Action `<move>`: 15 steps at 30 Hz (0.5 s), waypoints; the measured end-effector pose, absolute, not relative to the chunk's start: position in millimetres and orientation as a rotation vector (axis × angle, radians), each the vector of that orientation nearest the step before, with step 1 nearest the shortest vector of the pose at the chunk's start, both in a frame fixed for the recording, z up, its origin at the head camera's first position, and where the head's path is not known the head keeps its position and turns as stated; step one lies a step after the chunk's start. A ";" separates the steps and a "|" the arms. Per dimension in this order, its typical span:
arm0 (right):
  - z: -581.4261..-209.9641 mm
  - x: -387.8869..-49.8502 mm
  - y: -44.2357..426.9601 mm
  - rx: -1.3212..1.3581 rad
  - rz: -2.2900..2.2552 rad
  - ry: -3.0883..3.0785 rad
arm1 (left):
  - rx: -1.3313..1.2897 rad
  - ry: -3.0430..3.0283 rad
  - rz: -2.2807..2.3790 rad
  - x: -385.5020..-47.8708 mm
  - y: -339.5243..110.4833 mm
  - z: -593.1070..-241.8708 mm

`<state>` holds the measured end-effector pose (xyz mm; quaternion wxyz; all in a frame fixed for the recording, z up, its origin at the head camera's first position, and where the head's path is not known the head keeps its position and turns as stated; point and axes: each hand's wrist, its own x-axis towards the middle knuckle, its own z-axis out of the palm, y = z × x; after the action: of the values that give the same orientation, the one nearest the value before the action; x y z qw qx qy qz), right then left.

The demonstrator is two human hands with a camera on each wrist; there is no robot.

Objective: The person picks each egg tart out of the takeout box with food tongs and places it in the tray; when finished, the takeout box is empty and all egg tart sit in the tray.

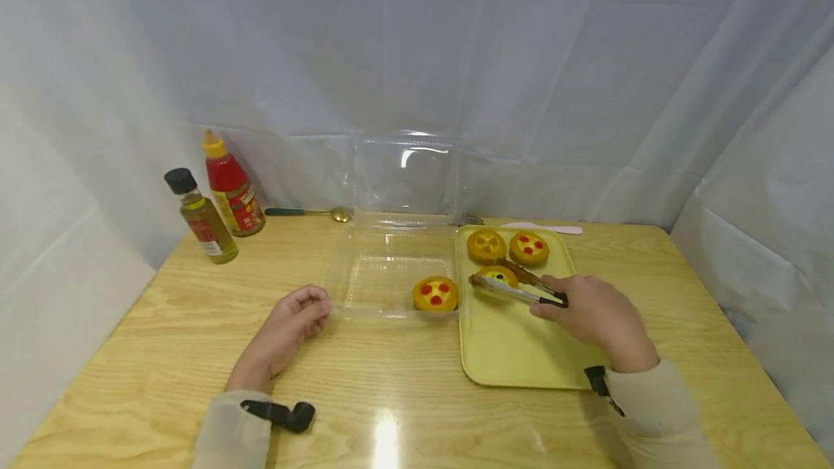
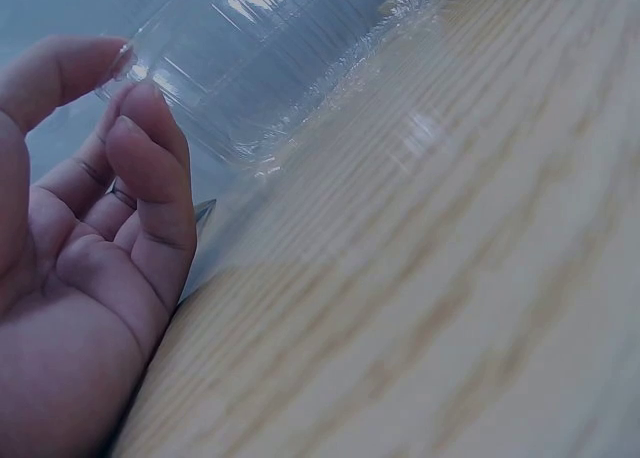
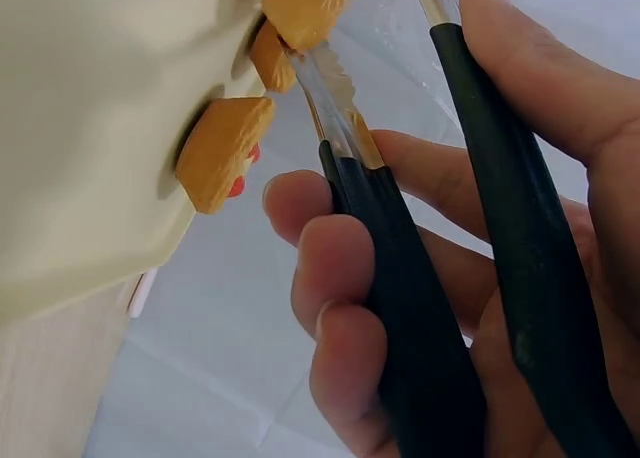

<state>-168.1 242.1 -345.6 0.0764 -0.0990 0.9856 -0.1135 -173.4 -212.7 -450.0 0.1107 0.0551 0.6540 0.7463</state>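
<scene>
My right hand grips a pair of tongs with dark handles over a yellow tray. The tongs' metal ends lie on either side of a tart with a blue dot; whether it is off the tray I cannot tell. Behind it on the tray are a plain-topped tart and a red-dotted tart. Left of the tray stands a clear plastic container, lid raised, with another red-dotted tart in its front right corner. My left hand pinches the container's rim between thumb and finger.
An oil bottle with a black cap and a red sauce bottle stand at the back left. A spoon lies behind the container, and a pink utensil behind the tray. White sheeting hangs along the table's back edge.
</scene>
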 end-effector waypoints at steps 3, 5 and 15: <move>-345.8 -167.7 241.2 -0.269 -0.344 2.935 | 0.170 1.921 2.193 -173.6 -212.4 -450.7; -344.2 -166.4 241.2 -0.264 -0.339 2.943 | 0.173 1.922 2.192 -173.8 -212.3 -450.6; -322.2 -150.9 246.0 -0.252 -0.400 2.991 | 0.181 1.919 2.190 -173.4 -212.3 -450.2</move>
<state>-150.9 246.0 -322.2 0.0567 -0.0830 0.9862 -0.1317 -173.4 -212.3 -450.2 0.1119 0.0617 0.6537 0.7459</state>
